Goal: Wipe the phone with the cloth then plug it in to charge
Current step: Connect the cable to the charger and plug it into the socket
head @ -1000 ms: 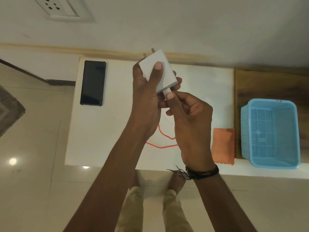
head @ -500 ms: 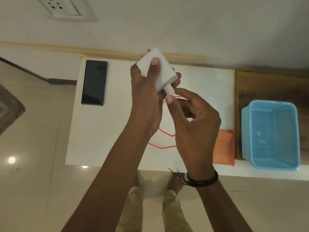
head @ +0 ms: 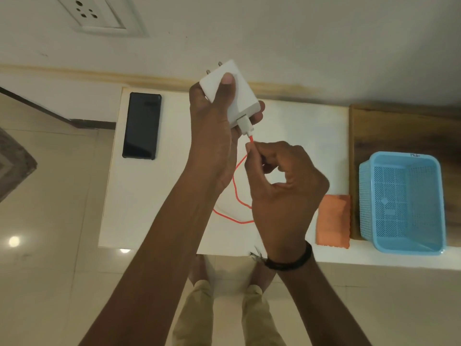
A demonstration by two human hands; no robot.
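The black phone (head: pixel 142 125) lies flat at the far left of the white table (head: pixel 174 196). My left hand (head: pixel 214 128) holds a white charger brick (head: pixel 237 93) above the table, its two prongs pointing up toward the wall. A white plug sits in the brick's lower end. My right hand (head: pixel 282 181) pinches the red cable (head: pixel 238 193) just below that plug. The cable loops down onto the table behind my hands. A folded orange cloth (head: pixel 333 219) rests near the table's right front edge.
A wall socket (head: pixel 99 16) is on the wall at the upper left. A light blue plastic basket (head: pixel 401 203) stands on a wooden board (head: pixel 399 128) at the right. Tiled floor and my feet show below the table's front edge.
My right hand slid off the plug and down onto the red cable. The plug now stays seated in the brick. My left hand kept the brick roughly in place.
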